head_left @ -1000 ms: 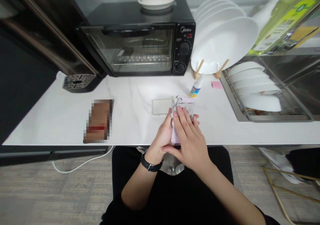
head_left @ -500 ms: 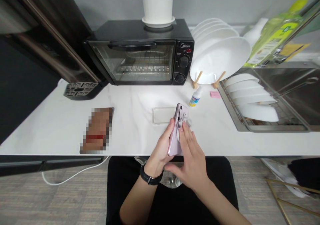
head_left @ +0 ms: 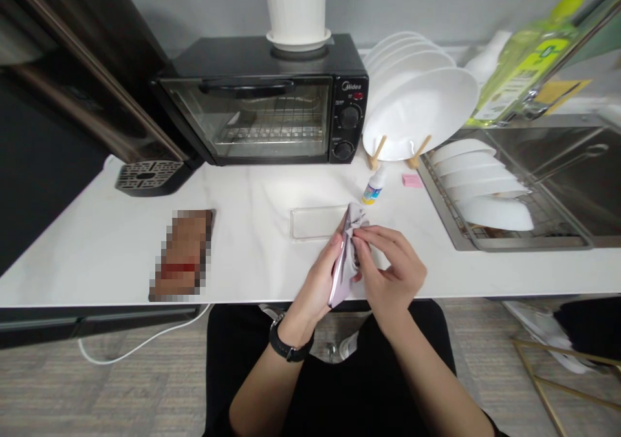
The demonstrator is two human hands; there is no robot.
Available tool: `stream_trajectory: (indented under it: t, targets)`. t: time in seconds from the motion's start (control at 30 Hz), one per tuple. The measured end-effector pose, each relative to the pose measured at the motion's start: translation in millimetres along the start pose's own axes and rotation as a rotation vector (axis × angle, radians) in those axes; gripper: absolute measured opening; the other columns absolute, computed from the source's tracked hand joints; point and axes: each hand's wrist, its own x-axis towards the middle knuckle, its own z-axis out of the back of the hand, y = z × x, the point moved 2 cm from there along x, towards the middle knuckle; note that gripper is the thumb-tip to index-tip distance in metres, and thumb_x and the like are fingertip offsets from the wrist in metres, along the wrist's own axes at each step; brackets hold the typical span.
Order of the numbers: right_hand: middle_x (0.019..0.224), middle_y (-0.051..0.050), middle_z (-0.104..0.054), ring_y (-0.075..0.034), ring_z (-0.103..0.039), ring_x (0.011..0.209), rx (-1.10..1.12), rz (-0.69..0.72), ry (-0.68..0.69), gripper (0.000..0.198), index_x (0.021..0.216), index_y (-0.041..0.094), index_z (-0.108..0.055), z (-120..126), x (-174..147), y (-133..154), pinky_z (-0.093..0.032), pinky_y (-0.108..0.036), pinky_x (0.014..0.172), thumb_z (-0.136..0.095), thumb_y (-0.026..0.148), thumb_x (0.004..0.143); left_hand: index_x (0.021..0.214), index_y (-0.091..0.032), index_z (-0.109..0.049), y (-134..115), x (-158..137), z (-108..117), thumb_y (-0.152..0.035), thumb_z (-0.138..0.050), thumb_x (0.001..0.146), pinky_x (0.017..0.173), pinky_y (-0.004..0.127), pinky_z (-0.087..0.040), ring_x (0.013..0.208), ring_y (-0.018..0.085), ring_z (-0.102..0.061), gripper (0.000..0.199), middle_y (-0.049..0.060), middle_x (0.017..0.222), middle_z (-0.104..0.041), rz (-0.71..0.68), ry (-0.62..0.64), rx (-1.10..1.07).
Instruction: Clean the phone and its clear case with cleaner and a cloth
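Observation:
A pale pink phone [head_left: 341, 288] stands tilted in my left hand [head_left: 317, 282], whose fingers wrap round its edge near the counter's front. My right hand [head_left: 392, 266] pinches a crumpled light grey cloth [head_left: 356, 217] against the phone's back, up by the camera end. Part of the phone is covered by the cloth and fingers. Just behind my hands a clear phone case [head_left: 315, 223] lies flat on the white counter. A small white bottle [head_left: 373, 188] with a blue and yellow label stands upright beyond the phone.
A black toaster oven [head_left: 262, 120] stands at the back with a white pot [head_left: 295, 10] on top. White plates [head_left: 422, 114] lean in a wooden rack. At right are bowls [head_left: 480, 178] by the sink [head_left: 572, 165]. A blurred-out brown object [head_left: 179, 256] lies left.
My right hand has gone from flat, extended fingers on the cloth to a pinch on it, higher on the phone's back. The left hand still holds the phone. The view has shifted slightly.

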Motion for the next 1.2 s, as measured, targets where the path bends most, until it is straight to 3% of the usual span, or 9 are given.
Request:
stream_trajectory:
  t: [0.07,0.13,0.23,0.33,0.57,0.8,1.0,1.2]
  targets:
    - [0.094,-0.004,-0.078,-0.020,-0.075,0.087,-0.020,0.020,0.052,0.006,0.102,0.025,-0.076,-2.3,2.8,3.0,-0.066,-0.036,0.077,-0.071,0.024,0.099,0.139,-0.021,-0.075,0.0,1.2,-0.4,-0.038,-0.066,0.102,0.117,0.032,-0.052,0.134,0.024,-0.069,0.041,0.006,0.135,-0.078,-0.067,0.042,0.007]
    - [0.091,-0.003,-0.073,-0.017,-0.070,0.082,0.016,-0.067,0.094,0.004,0.101,0.023,-0.071,-4.4,4.9,4.0,-0.061,-0.032,0.071,-0.068,0.026,0.101,0.135,-0.024,-0.077,1.6,2.0,2.2,-0.037,-0.066,0.103,0.127,0.030,-0.042,0.149,0.022,-0.058,0.037,0.003,0.140,-0.076,-0.124,0.076,0.042]
    - [0.090,-0.001,-0.069,-0.015,-0.067,0.079,0.137,-0.290,0.068,0.008,0.099,0.023,-0.067,-6.2,6.3,2.8,-0.056,-0.026,0.064,-0.066,0.031,0.102,0.133,-0.030,-0.077,6.1,2.8,9.8,-0.036,-0.068,0.101,0.133,0.028,-0.032,0.159,0.019,-0.046,0.033,-0.003,0.146,-0.073,-0.165,0.087,0.104]
    - [0.094,-0.002,-0.071,-0.016,-0.068,0.085,0.179,-0.307,0.069,0.006,0.100,0.024,-0.070,-6.4,5.2,3.4,-0.058,-0.027,0.067,-0.068,0.029,0.101,0.133,-0.030,-0.077,9.1,3.7,16.4,-0.036,-0.069,0.100,0.134,0.028,-0.030,0.161,0.019,-0.042,0.034,-0.003,0.150,-0.070,-0.180,0.057,0.096]
    - [0.097,-0.004,-0.077,-0.021,-0.074,0.091,0.105,0.017,0.089,0.010,0.103,0.025,-0.076,1.4,4.8,1.2,-0.064,-0.039,0.080,-0.072,0.017,0.098,0.134,-0.022,-0.077,9.9,5.0,18.2,-0.042,-0.074,0.098,0.133,0.032,-0.035,0.156,0.023,-0.050,0.041,0.004,0.141,-0.076,-0.120,0.001,0.070]
    - [0.097,-0.003,-0.078,-0.018,-0.073,0.090,0.186,-0.086,0.063,0.018,0.104,0.026,-0.080,-1.6,6.1,-4.0,-0.062,-0.034,0.078,-0.074,0.012,0.095,0.138,-0.018,-0.074,6.8,1.3,11.4,-0.061,-0.073,0.094,0.123,0.046,-0.050,0.140,0.033,-0.065,0.062,0.009,0.136,-0.077,-0.092,-0.006,0.155]
    - [0.098,-0.003,-0.076,-0.017,-0.072,0.089,0.176,0.022,0.072,0.024,0.109,0.026,-0.080,1.9,8.4,0.9,-0.061,-0.033,0.078,-0.073,0.008,0.095,0.128,-0.018,-0.079,7.7,3.7,18.4,-0.062,-0.070,0.096,0.129,0.038,-0.043,0.144,0.028,-0.061,0.055,0.007,0.135,-0.077,-0.175,0.010,0.256]
    - [0.092,-0.002,-0.076,-0.015,-0.069,0.081,0.117,-0.057,0.174,0.015,0.103,0.024,-0.078,8.0,13.5,-5.2,-0.057,-0.030,0.069,-0.070,0.012,0.097,0.131,-0.015,-0.074,5.6,1.3,8.7,-0.073,-0.072,0.088,0.105,0.047,-0.062,0.129,0.036,-0.070,0.072,0.012,0.125,-0.079,-0.036,0.104,0.176]
